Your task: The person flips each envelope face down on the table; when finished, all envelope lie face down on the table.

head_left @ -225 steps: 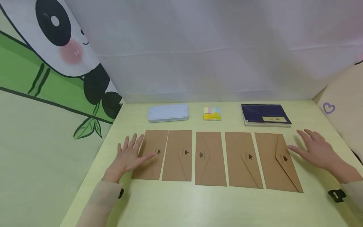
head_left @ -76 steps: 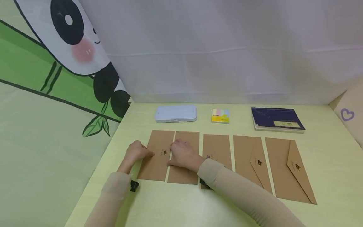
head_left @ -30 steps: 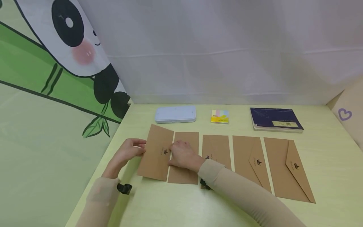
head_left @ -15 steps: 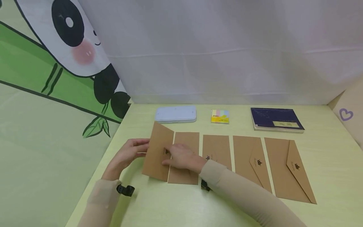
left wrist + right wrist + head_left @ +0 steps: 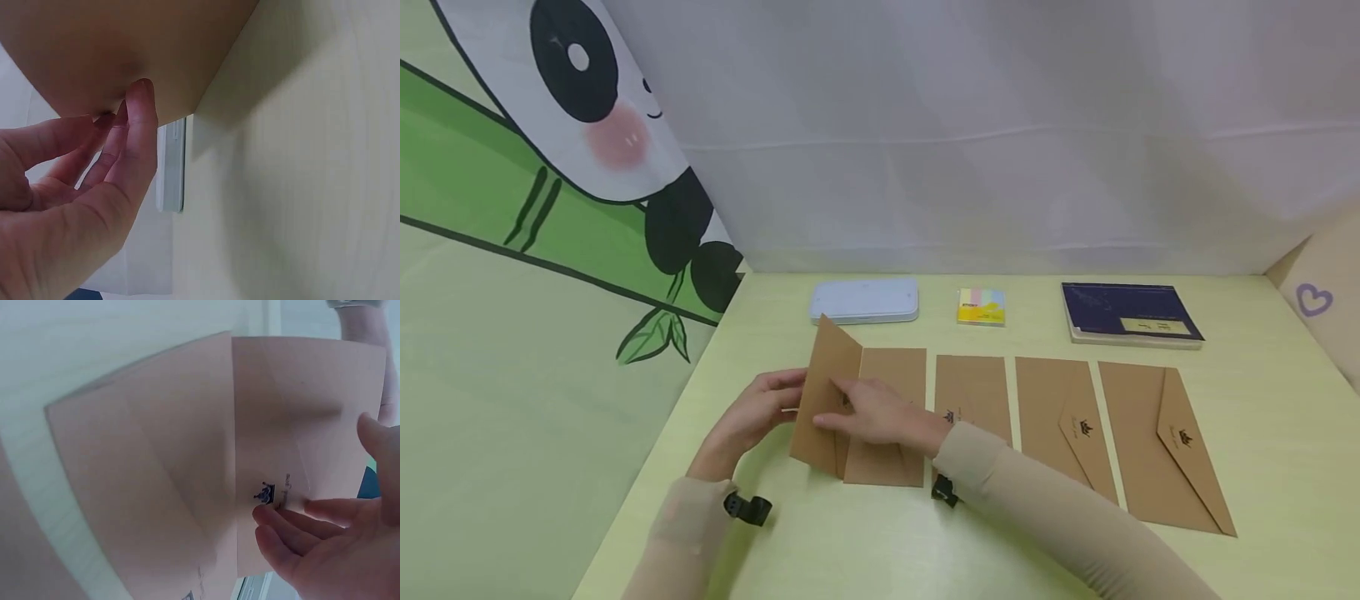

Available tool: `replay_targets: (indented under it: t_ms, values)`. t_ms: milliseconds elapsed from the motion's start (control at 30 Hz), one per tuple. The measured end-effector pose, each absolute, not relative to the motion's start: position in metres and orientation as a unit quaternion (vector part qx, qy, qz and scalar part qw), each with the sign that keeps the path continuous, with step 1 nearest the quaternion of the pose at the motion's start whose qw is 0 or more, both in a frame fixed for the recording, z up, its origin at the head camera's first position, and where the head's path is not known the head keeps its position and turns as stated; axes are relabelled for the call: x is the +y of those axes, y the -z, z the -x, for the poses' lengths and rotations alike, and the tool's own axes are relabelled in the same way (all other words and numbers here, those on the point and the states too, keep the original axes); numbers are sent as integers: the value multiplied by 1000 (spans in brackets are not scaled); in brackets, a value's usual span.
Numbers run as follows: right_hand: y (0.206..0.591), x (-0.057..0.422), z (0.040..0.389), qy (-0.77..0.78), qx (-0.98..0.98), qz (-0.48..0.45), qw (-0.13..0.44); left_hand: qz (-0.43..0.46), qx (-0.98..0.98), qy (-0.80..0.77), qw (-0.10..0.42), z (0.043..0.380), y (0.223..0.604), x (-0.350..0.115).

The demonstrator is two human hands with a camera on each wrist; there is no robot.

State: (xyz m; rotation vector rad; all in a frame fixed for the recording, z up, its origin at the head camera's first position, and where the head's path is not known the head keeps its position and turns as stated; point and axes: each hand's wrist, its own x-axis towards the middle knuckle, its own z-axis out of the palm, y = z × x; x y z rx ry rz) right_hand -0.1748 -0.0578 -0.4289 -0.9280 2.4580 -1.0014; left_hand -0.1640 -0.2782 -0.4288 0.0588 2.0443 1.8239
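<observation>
The leftmost brown envelope stands tilted, its left side raised off the table and its right edge down against the second envelope. Behind its raised side is my left hand; in the left wrist view, fingertips press its underside, with no thumb on the front face. My right hand reaches across over the second envelope, fingers extended to the front face near the printed crown. In the right wrist view its thumb stands apart from the fingers.
Further right lie a third envelope, a fourth envelope and a fifth envelope, flat in a row. Along the back stand a pale blue case, sticky notes and a dark blue notebook.
Both hands have come to the leftmost envelope. It lay flat 2.5 s ago; its left side has since risen steadily and leaned rightward. My right fingers have straightened and shifted left onto it.
</observation>
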Motion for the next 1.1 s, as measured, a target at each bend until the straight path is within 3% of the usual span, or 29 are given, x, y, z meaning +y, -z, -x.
replay_targets:
  t_ms: [533, 800, 1100]
  values:
    - [429, -60, 167, 423, 842, 285, 177, -6, 732, -643, 225, 165, 450, -263]
    - [429, -60, 167, 479, 811, 276, 192, -18, 713, -649, 266, 165, 449, -262]
    - [426, -60, 166, 529, 784, 264, 191, -25, 720, -634, 279, 167, 447, -265]
